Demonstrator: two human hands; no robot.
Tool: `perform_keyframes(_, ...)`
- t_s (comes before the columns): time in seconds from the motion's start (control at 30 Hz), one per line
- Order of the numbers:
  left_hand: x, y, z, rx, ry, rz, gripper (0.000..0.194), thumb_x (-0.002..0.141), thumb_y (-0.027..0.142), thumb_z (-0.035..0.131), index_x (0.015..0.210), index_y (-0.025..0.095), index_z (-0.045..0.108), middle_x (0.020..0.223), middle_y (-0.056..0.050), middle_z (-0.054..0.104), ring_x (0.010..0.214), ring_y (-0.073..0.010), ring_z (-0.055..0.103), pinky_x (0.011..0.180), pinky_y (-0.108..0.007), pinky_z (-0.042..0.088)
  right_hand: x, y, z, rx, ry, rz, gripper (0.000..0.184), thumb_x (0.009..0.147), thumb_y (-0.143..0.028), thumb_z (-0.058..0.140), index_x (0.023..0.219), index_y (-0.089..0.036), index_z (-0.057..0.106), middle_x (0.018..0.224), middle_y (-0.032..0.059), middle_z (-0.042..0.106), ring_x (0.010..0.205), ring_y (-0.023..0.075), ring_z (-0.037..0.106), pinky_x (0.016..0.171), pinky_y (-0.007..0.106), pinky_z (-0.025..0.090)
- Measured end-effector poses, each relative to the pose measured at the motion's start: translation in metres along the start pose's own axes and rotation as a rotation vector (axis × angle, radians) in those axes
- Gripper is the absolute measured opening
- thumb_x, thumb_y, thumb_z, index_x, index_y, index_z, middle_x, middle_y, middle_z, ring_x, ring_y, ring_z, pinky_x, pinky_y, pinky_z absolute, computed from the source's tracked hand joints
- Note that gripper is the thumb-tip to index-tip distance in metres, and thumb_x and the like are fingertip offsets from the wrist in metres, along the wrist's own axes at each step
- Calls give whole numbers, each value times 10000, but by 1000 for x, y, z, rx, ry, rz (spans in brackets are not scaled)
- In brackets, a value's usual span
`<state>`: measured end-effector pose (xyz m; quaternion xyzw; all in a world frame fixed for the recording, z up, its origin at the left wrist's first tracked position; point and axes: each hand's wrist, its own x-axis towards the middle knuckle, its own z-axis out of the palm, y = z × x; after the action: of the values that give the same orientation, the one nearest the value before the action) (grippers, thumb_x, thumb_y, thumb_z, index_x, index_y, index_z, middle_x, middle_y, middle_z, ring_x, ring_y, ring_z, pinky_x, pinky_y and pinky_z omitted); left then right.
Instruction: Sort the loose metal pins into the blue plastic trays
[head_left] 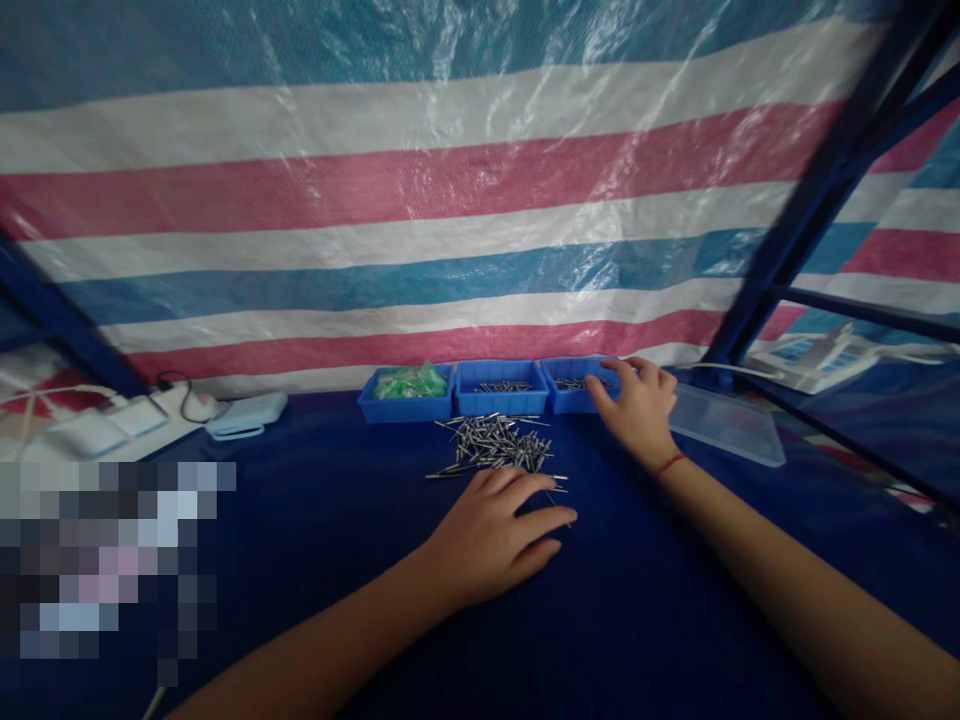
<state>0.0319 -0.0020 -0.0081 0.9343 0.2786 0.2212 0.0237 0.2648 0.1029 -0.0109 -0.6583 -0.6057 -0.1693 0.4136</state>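
A loose pile of small metal pins (495,445) lies on the dark blue table cloth (315,520). My left hand (495,535) rests flat just in front of the pile, fingers stretched out and slightly apart, holding nothing. My right hand (637,400) reaches to the right-hand blue tray (574,400), fingers spread over its rim and contents, with a red string on the wrist. Behind the pile stand a middle blue tray (501,401) with more pins and a left blue tray (409,405) with green pieces.
A clear plastic lid (724,425) lies right of the trays. A pale blue case (247,413) and white power strips with cables (135,415) sit at the back left. A striped tarpaulin (450,200) forms the back wall, with dark blue frame bars (795,220) at right.
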Motion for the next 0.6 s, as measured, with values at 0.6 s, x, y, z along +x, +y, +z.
perform_keyframes(0.6, -1, -15, -13, -28, 212, -251, 150, 933, 238, 408, 929, 180, 546, 883, -37, 616, 840, -168, 562, 764, -304, 420, -59, -78, -40, 692, -524, -470, 229, 830, -121, 467, 980, -220, 609, 975, 63, 644, 946, 209, 577, 833, 395, 466)
